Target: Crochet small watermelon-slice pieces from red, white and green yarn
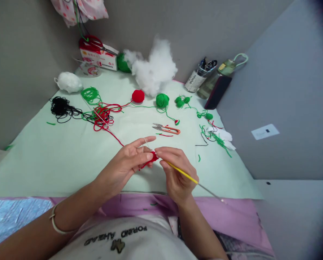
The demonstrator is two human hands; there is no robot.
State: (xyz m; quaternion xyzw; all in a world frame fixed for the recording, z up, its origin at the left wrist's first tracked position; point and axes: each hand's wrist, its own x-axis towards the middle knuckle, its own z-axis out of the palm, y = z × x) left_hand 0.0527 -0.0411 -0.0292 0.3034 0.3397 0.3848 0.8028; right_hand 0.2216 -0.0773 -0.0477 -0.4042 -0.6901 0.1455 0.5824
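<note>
My left hand (pixel 129 159) pinches a small piece of red crochet work (pixel 154 156) between thumb and fingers, its index finger stretched out with a thin white yarn (pixel 143 143) looped around it. A red tail hangs below the piece. Closed around a yellow-handled crochet hook (pixel 183 174), my right hand (pixel 179 169) brings the hook's tip up to the red piece. The tip itself is hidden by the fingers. The hook's metal shaft sticks out past my right hand toward the lower right. Just beyond the hands lie orange-handled thread snips (pixel 166 129).
Tangled red yarn (pixel 103 117), black yarn (pixel 60 106) and a red ball (pixel 138 96) lie at left and centre. White stuffing (pixel 154 68) rises at the back beside a green ball (pixel 162 101). A pen cup (pixel 197 77), bottle (pixel 214 81) and dark phone (pixel 218 92) stand at right.
</note>
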